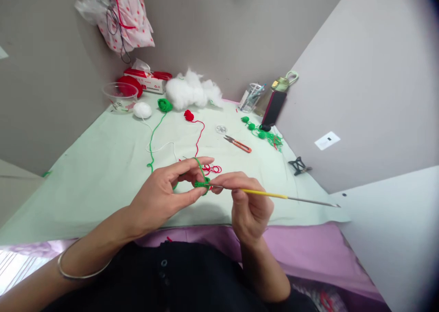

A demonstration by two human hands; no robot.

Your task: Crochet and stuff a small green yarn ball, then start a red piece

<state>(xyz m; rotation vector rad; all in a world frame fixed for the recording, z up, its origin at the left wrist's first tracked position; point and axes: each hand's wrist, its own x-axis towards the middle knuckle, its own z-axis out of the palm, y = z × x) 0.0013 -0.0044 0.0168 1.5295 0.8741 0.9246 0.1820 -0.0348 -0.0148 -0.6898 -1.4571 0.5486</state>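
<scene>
Between the thumb and fingers of my left hand (168,186) is a small piece of green crochet (201,184). Green yarn runs up from it over my raised index finger. My right hand (248,198) is closed around a crochet hook (264,193) with a yellow grip and metal ends. The hook's working tip meets the green piece, while its other end points out to the right. A bit of red shows beside the piece, partly covered by my fingers. Loops of red yarn (213,169) lie on the cloth just behind my hands.
Farther back are a green yarn ball (165,105), white yarn ball (142,110), red yarn piece (189,115) and white stuffing (188,92). Orange thread snips (238,144) lie right of centre. Green crocheted pieces (262,134), a phone (274,107) and a small black stand (299,166) sit at right.
</scene>
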